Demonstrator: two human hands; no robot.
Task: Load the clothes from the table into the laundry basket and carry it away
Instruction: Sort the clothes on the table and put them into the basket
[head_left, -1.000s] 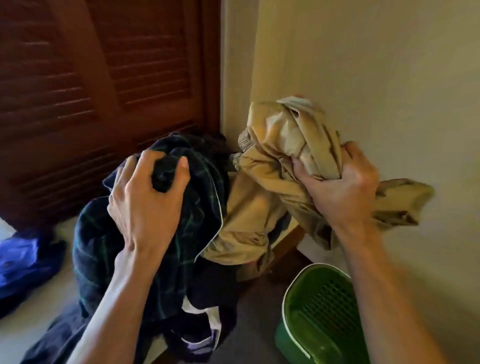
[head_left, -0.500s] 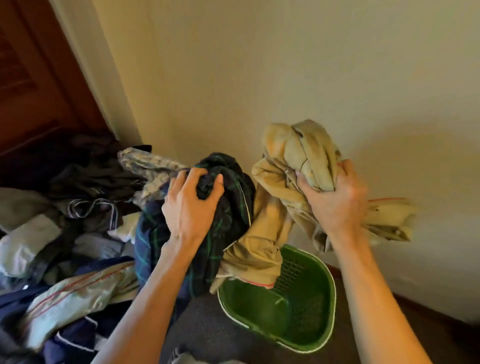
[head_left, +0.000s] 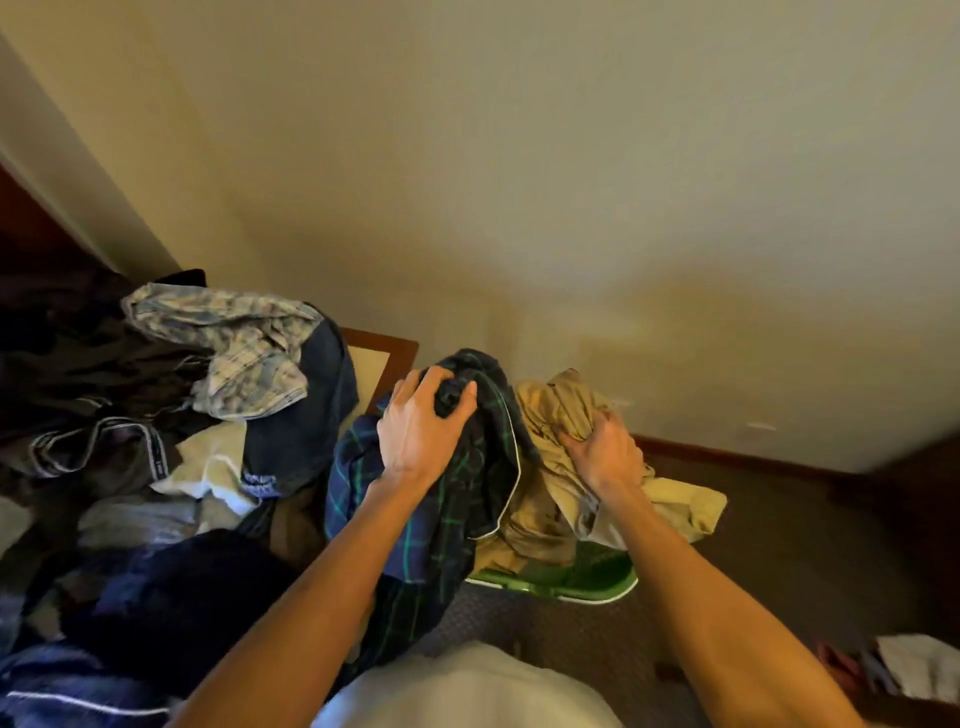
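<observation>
My left hand (head_left: 423, 431) grips a dark blue-green plaid garment (head_left: 467, 499) that hangs down beside the table. In my right hand (head_left: 602, 452) a bunched tan garment (head_left: 550, 415) is held directly over the green laundry basket (head_left: 597, 579) on the floor. Both garments cover most of the basket; only its near rim shows. A heap of clothes (head_left: 156, 415) lies on the table (head_left: 384, 353) at the left.
A pale wall runs close behind the basket, with a dark baseboard (head_left: 753, 457). Brown carpet surrounds the basket. Some papers or cloth (head_left: 914, 670) lie on the floor at the lower right. A dark wooden door edge is at far left.
Both hands have carried the plaid and tan garments down and to the right, from beside the table to right above the basket. The view has swung away from the door.
</observation>
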